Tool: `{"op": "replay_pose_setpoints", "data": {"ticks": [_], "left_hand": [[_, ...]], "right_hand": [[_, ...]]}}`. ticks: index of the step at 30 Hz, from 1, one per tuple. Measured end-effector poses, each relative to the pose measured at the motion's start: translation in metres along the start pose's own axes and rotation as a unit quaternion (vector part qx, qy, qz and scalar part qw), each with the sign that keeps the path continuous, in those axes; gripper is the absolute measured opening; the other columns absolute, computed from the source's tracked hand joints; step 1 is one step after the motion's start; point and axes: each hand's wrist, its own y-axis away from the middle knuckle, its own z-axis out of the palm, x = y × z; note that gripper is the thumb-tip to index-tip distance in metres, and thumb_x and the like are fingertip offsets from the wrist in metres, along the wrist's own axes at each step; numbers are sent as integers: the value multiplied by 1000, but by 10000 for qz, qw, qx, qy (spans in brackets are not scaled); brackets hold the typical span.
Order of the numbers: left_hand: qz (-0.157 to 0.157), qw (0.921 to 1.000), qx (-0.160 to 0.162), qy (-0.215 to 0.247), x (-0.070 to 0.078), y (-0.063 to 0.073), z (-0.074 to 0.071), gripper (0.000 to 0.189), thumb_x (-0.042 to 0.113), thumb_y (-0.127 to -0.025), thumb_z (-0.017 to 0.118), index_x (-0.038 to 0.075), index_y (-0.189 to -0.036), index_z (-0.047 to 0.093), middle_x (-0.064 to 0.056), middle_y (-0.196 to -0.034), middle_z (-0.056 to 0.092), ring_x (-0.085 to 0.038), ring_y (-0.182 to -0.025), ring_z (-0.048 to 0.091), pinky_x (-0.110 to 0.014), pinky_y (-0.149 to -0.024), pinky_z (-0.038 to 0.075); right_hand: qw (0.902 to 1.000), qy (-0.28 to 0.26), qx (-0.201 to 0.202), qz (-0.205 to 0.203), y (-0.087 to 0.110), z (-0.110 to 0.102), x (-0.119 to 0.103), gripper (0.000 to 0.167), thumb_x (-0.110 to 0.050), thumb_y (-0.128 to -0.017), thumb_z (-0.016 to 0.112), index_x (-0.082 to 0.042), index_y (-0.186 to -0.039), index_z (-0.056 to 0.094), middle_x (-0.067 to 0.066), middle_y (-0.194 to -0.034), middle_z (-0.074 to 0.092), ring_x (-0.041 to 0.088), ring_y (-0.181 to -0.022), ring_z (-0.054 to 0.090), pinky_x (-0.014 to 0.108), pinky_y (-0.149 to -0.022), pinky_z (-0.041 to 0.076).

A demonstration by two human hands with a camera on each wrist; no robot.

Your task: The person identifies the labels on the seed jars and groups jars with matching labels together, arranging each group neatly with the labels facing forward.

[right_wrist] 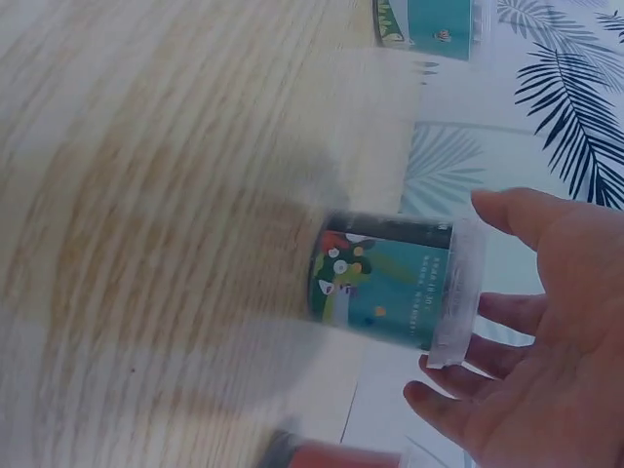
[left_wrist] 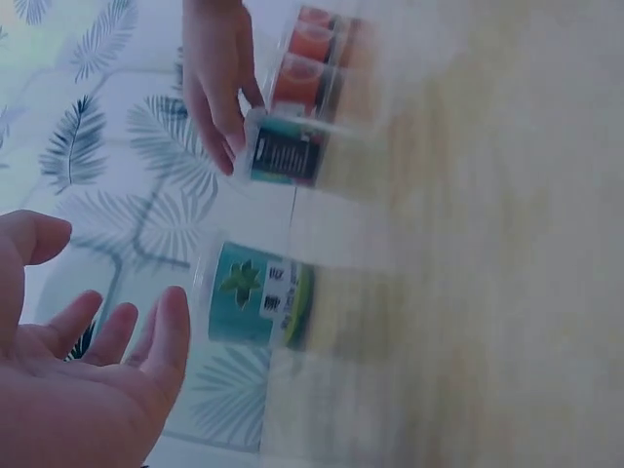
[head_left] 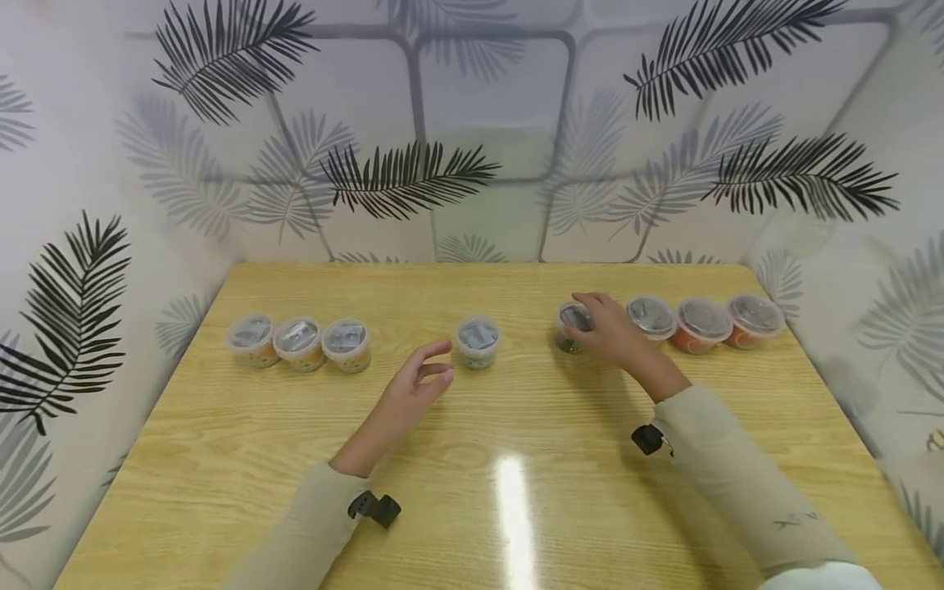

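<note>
My right hand (head_left: 608, 332) reaches over a small teal tub (head_left: 571, 344) with a clear lid, upright on the table. In the right wrist view that tub (right_wrist: 380, 283) shows a black panel and a picture. The right thumb (right_wrist: 512, 210) is just off one edge of its lid, while the fingertips (right_wrist: 434, 395) are at the opposite edge. My left hand (head_left: 409, 392) hovers with parted, relaxed fingers, holding nothing. It is left of another teal tub (head_left: 478, 348), whose label shows a green leaf in the left wrist view.
Three lidded tubs (head_left: 298, 352) with orange and white labels stand in a row on the left. On the right are three red lidded tubs (head_left: 696, 336), one partly behind my right hand. A leaf-patterned wall covering (head_left: 487, 221) rises behind the wooden table (head_left: 435, 459).
</note>
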Motion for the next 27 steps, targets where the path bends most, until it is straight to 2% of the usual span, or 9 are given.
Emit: {"op": "replay_pose_setpoints", "data": {"ticks": [3,7,12,15,18,20,22,27], "left_hand": [[-71,9998,-128,-164,-1,10,9,50,27,-97,51,7,-139,34,-15,-143,31,-28,-122,43,-36,-93,46],[-117,9994,-185,-255,-1,19,20,47,26,-96,52,11,-138,37,-11,-141,34,-24,-119,46,-34,-91,47],[-207,9993,-265,-168,4,26,29,45,20,-97,51,10,-138,37,-9,-141,35,-28,-121,44,-32,-91,47],[-201,9991,-356,-104,16,32,33,44,15,-97,50,5,-138,35,-12,-142,33,-33,-122,42,-30,-91,47],[-239,9989,-404,21,30,38,36,45,12,-98,49,2,-138,33,-12,-143,32,-35,-123,40,-28,-90,46],[-270,9986,-426,158,35,42,39,46,12,-97,49,3,-139,31,-11,-143,30,-35,-124,39,-27,-90,47],[-234,9982,-409,362,37,45,43,49,12,-97,51,4,-140,30,-11,-144,28,-35,-124,38,-27,-90,47],[-5,9933,-478,1049,27,49,52,54,10,-95,53,9,-141,25,-10,-146,22,-37,-125,34,-34,-93,46]], "right_hand": [[9999,85,-69,68,2,2,3,72,-41,-90,59,-2,-143,30,24,-139,33,41,-123,35,56,-94,38],[9998,208,29,72,6,5,3,73,-42,-87,63,0,-140,35,23,-133,39,40,-117,41,54,-90,41],[10000,34,30,-61,20,9,-4,76,-49,-84,63,-1,-138,40,22,-129,44,38,-110,48,52,-86,45],[9987,-438,35,-265,31,10,-14,77,-52,-82,64,-4,-138,42,20,-129,45,36,-110,50,52,-85,46],[9919,-1160,-60,-515,44,10,-28,75,-51,-80,66,-8,-138,43,14,-133,44,31,-116,47,49,-90,45],[9815,-1789,-210,-656,54,9,-39,71,-46,-81,68,-10,-137,43,9,-134,44,28,-118,44,47,-94,43],[9663,-2414,-401,-797,64,9,-50,66,-39,-82,69,-12,-137,43,6,-135,44,26,-120,43,42,-95,44],[9135,-3764,-979,-1193,88,7,-75,58,-20,-88,66,-11,-139,41,7,-137,39,28,-122,42,35,-89,49]]}}
